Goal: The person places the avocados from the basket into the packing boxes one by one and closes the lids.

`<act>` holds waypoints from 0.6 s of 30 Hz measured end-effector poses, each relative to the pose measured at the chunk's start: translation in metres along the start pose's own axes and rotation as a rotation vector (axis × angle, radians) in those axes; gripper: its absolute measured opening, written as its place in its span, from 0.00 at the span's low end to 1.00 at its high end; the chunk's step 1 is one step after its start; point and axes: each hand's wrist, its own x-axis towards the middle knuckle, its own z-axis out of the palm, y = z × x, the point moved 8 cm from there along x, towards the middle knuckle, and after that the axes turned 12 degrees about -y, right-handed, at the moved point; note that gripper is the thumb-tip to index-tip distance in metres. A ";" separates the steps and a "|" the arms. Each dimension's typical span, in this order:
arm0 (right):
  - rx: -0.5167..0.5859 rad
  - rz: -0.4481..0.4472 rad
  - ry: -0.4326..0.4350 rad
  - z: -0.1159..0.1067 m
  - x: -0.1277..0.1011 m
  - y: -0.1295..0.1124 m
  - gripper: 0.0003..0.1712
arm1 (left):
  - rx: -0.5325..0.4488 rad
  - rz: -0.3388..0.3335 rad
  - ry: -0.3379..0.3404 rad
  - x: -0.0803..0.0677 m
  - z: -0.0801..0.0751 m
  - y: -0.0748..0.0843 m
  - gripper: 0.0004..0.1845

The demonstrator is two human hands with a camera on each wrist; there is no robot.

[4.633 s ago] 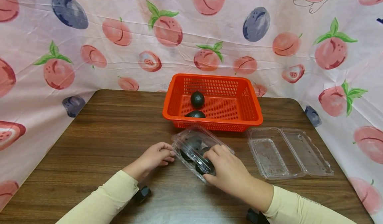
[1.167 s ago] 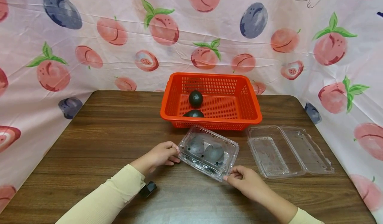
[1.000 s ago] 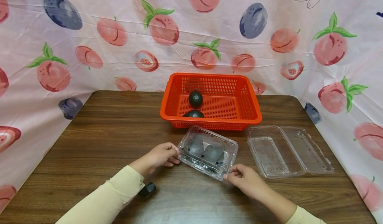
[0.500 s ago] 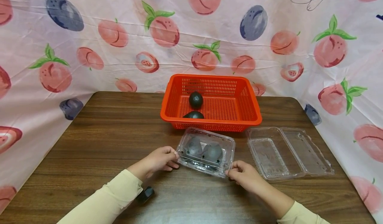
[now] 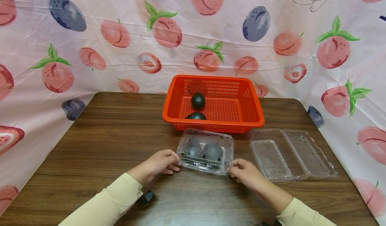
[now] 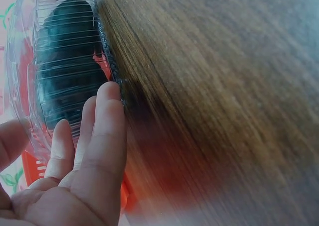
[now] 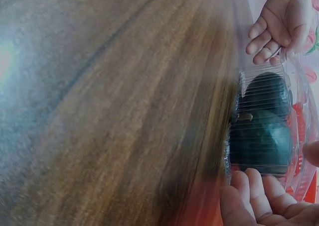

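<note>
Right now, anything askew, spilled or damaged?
Nothing spilled. The clamshell of avocados sits slightly askew to the red plastic basket. The open clamshell's lid has a wavy outer edge; damage unclear.

i see pale pink-white cloth (image 5: 229,24) hung behind and along both sides, faint creases running across. printed on it: red peaches (image 5: 167,32), some with green leaves, and blue-grey fruit (image 5: 257,23). below, dark brown wood-grain table (image 5: 120,135), far corners rounded, far edge close to cloth. pale sheen (image 5: 193,212) on its near part. right wrist view blurry for me; bright patch (image 7: 5,61) at left probably lamp glare.
</note>
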 end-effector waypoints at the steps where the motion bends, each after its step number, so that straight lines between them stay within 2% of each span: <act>1: 0.001 -0.005 -0.008 0.000 0.001 0.000 0.13 | -0.001 0.003 0.000 0.000 0.000 0.000 0.05; 18: 0.067 -0.028 -0.123 0.003 0.013 -0.004 0.14 | -0.049 -0.009 0.002 -0.005 -0.005 -0.005 0.07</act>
